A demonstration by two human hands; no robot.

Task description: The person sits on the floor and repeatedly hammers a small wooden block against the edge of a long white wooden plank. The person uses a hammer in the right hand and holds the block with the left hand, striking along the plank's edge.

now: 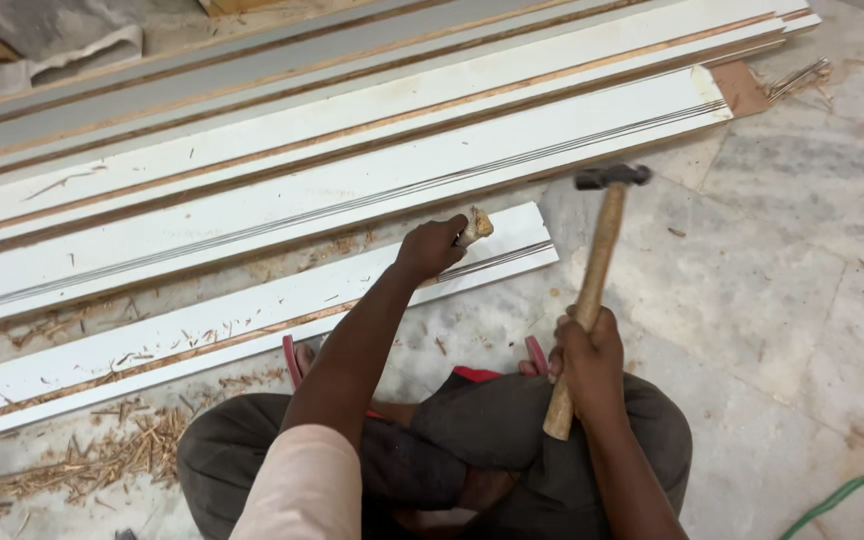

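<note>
Here, at the far left, wood shavings (102, 455) are seen scattered over the marble floor (782, 300), beside the near edge of a short white moulding strip (202, 335) that is laid slantwise across the view. Behind it, several longer white boards (352, 170) are stacked side by side, their brown edges exposed.

Further right, the left hand (430, 246) is closed around a wooden-handled tool, probably a chisel (474, 226), of which only the pale, battered top is shown; the blade is hidden by the hand. The tool is held upright over the right end of the short strip, and whether its tip touches the strip cannot be told.

To the right again, the right hand (584, 352) is wrapped firmly around the lower part of a hammer (592, 280). Its wooden handle is tilted slightly, and the dark metal head is raised above the floor, well apart from the chisel top.

At the bottom right corner, a green cable (842, 492) is seen curving across the floor.
</note>
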